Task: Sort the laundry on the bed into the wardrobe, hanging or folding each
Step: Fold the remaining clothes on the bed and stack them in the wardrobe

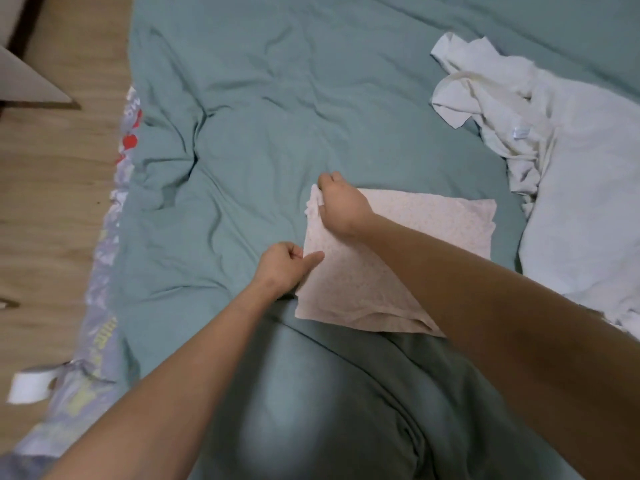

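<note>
At six o'clock on the rumpled teal bedspread (277, 98), our left hand (282, 266) and right hand (341, 206) pinch the pale pink speckled cloth (415, 230) by its nine-o'clock edge, seemingly mid-fold, so next we carry that edge across toward three o'clock.

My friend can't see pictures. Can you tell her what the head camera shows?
Two bare hands fold a pale pink speckled cloth on a teal bed cover: the right hand pinches its far left corner, the left hand grips its left edge. A pile of white laundry lies to the right, with wooden floor at left.
</note>
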`<state>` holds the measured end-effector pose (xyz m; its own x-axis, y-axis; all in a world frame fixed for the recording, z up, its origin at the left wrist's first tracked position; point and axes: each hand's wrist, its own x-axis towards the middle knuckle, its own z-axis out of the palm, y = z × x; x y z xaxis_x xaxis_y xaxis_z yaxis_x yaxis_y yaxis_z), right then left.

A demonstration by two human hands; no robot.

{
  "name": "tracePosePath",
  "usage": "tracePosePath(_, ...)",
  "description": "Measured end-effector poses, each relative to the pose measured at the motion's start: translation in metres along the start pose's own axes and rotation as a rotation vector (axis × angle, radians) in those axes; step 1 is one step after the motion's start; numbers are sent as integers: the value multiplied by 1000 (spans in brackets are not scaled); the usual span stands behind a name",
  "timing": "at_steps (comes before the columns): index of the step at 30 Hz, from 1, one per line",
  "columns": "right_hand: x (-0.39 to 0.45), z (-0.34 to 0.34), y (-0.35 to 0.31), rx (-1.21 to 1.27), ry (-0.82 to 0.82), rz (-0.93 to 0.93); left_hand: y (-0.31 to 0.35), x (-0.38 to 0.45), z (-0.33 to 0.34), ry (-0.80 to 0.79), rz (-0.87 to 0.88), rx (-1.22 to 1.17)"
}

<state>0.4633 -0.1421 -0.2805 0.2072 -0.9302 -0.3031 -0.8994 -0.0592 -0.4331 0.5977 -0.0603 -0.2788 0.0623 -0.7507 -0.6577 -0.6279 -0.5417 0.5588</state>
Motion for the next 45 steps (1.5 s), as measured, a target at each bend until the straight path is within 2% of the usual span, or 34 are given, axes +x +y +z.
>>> tracePosePath(4,9,2,0,1,18,34,-9,-9,3,-97,16,41)
tracePosePath(7,16,3,1,85,-40,-12,-10,-20,1,-117,24,20)
tracePosePath(9,18,1,-5,192,-15,-14,-8,-27,-1,-84,25,10)
tracePosePath(14,4,-7,-22,574,21,8,10,-46,-10,71,26,173)
tracePosePath(16,-3,-15,-17,648,39,-2,17,-55,-7,113,27,182)
tracePosePath(18,-9,-26,-5,525,67,-67,24,-65,0,143,6,191)
tracePosePath(21,-10,-35,11,268,-14,-127,30,-71,10,184,-17,175)
tracePosePath(26,-7,-14,4,156,-114,-108,26,-66,13,236,-64,164)
tracePosePath(28,-5,-6,0,-42,-36,-131,24,-63,12,229,-70,175)
tracePosePath(30,2,-4,-1,-300,62,-228,20,-60,11,217,-63,177)
tracePosePath(32,13,-6,-1,-419,43,-331,15,-57,11,203,-51,160)
tracePosePath(36,40,-18,-1,-441,-129,-457,4,-51,10,182,-41,141)
tracePosePath(40,51,-30,-5,-354,-40,-528,-4,-44,4,215,-77,110)
tracePosePath(45,45,-27,-3,-74,-11,-441,-10,-49,-13,221,-44,163)
